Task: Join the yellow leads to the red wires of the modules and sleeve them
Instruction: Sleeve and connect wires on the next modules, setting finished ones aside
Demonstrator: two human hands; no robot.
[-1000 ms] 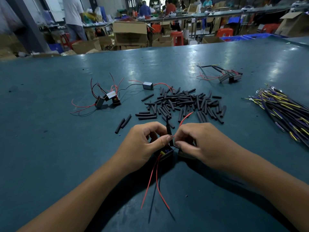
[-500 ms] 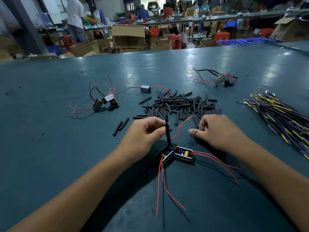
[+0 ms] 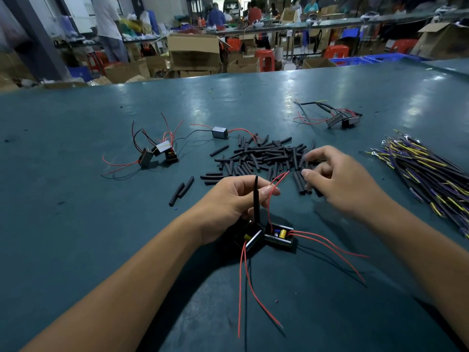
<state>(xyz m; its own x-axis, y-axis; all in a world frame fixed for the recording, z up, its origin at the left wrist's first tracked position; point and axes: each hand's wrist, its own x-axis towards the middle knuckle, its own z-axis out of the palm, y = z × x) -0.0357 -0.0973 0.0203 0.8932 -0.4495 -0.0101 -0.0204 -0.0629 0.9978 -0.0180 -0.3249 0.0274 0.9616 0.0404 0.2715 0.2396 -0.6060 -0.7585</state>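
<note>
Overhead light falls on the table (image 3: 76, 224) and leaves pale, streaky glare on its far half, brightest toward the far right. The near part is dimmer, with broad soft shadows under both forearms. The right hand (image 3: 337, 181) is smeared by motion. The wide lens bows the table's far edge, and the background room is hazy.

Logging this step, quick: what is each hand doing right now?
Left hand: grip closed on the sleeved black wire.
Right hand: fingers loosely curled over the sleeve pile, holding nothing visible.
</note>
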